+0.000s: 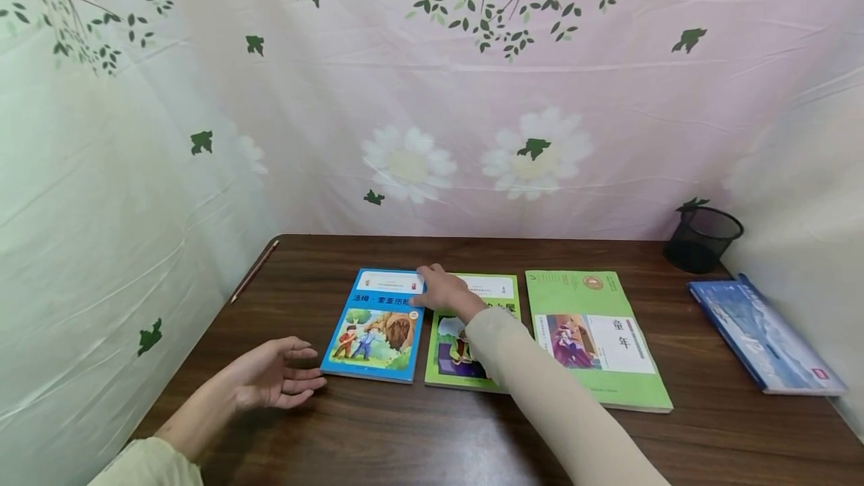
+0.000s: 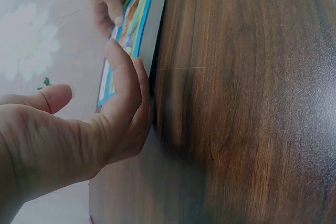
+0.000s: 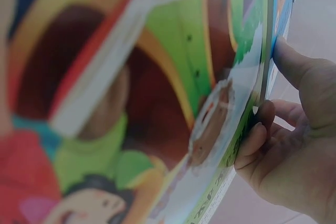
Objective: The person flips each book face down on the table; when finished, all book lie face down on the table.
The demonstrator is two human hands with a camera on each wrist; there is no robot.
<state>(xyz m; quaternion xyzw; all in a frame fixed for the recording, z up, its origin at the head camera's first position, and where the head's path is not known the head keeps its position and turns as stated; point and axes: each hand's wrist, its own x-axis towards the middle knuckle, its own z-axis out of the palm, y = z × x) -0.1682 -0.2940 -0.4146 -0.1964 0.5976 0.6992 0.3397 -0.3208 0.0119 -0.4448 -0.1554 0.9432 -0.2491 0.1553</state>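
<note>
The blue book [image 1: 374,328] lies leftmost in the row on the counter [image 1: 378,437]; the step in hand appears to be positioning it, the next move likely squaring its edges. Left hand [image 1: 277,375]: fingers loosely extended beside it; right hand [image 1: 445,292]: thumb at its upper right, clamping indeterminable. Count: one blue book, two green books [image 1: 601,340], one pale book [image 1: 769,340], one pencil [image 1: 254,271], one cup [image 1: 698,238].

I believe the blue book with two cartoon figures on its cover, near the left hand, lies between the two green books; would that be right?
Not quite: the blue book near the left hand lies to the left of both the smaller green book and the larger green book, as the head view shows.
</note>
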